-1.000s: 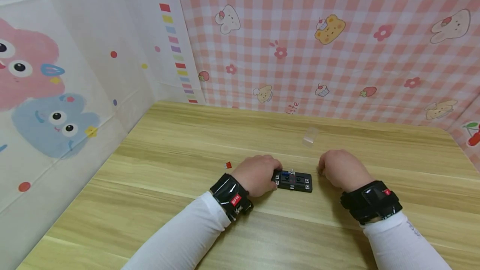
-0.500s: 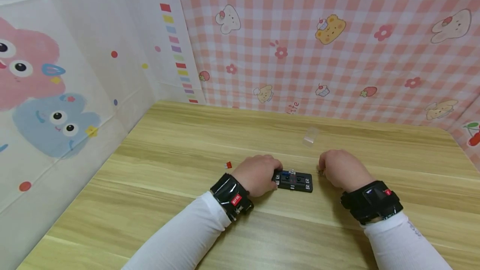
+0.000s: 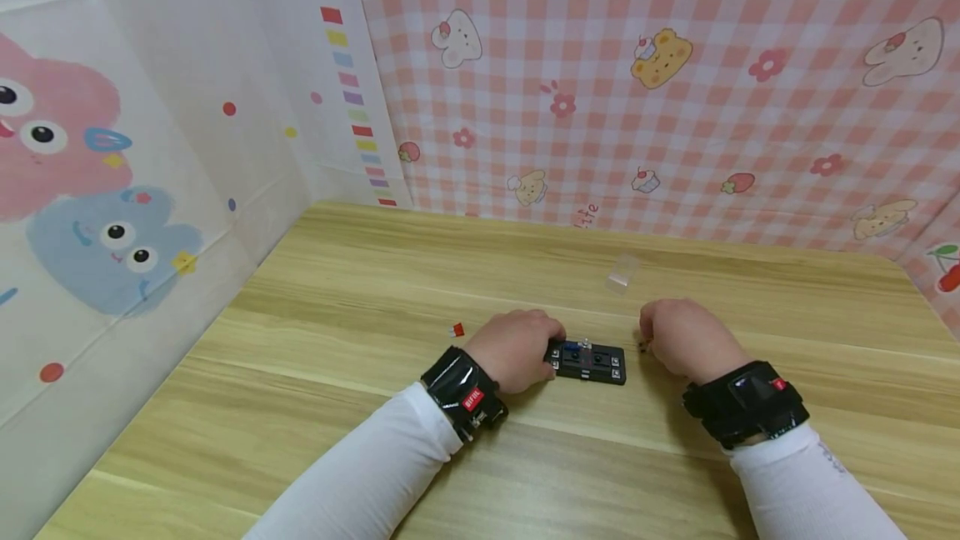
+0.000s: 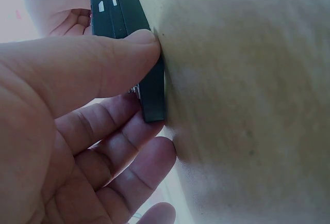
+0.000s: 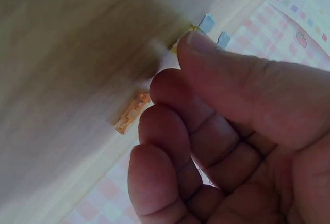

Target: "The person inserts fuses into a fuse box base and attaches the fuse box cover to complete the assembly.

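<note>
A small black fuse block with metal terminals lies on the table. My left hand grips its left end, the thumb on one long side and the fingers on the other; the left wrist view shows the block's dark edge against the tabletop. Right of the block, my right hand pinches a yellow blade fuse between thumb and index finger. In the right wrist view its two flat metal prongs stick out past the thumb, while most of its body is covered. Near the curled fingers lies a small orange piece.
A red blade fuse lies left of my left hand. Farther back sits a small clear plastic box. The wooden table ends at a pink checked cloth behind and a white printed cloth at left.
Between my right fingertips the small fuse has turned slightly, its prongs showing and then looking darker. The left hand and the block stay where they were.
</note>
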### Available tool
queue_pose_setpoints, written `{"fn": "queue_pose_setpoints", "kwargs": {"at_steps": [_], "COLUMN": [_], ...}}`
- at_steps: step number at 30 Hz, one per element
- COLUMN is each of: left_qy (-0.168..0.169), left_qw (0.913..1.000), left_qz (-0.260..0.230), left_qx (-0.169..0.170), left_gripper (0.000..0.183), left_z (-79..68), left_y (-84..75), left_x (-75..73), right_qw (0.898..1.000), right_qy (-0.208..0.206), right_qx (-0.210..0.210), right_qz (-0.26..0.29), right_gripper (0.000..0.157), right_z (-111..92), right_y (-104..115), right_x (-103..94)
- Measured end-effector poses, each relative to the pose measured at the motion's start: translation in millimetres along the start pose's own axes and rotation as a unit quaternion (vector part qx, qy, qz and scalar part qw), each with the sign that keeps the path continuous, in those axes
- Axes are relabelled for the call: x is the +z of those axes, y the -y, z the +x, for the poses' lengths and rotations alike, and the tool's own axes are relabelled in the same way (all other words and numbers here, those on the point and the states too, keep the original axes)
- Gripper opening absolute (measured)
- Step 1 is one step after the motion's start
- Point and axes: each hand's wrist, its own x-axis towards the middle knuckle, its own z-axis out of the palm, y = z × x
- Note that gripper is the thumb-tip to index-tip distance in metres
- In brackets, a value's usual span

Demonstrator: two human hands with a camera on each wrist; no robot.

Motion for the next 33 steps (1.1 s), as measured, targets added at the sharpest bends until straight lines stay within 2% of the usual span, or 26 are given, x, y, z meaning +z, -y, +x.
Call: {"fn": "queue_pose_setpoints", "kwargs": {"at_steps": [9, 18, 33], "left_qy": [0.002, 0.002, 0.002], "left_qw": [1.0, 1.0, 1.0], "left_qz": [-0.002, -0.003, -0.005], "left_qx": [-0.003, -0.005, -0.003], "left_gripper": [0.046, 0.046, 0.046], "left_z": [-0.8, -0.7, -1.4], "left_y": [-1.5, -1.4, -1.8], "left_x": [-0.9, -0.8, -1.5], "right_qw": [1.0, 1.0, 0.998], "right_qy": [0.005, -0.005, -0.039], "right_qx": [-0.007, -0.01, -0.041], "right_qz": [-0.008, 0.006, 0.024], "right_gripper": [0.014, 0.017, 0.017], "right_z": [-1, -1, -3], "right_y": [1, 3, 13], "right_x": [-3.3, -5.3, -9.6]}}
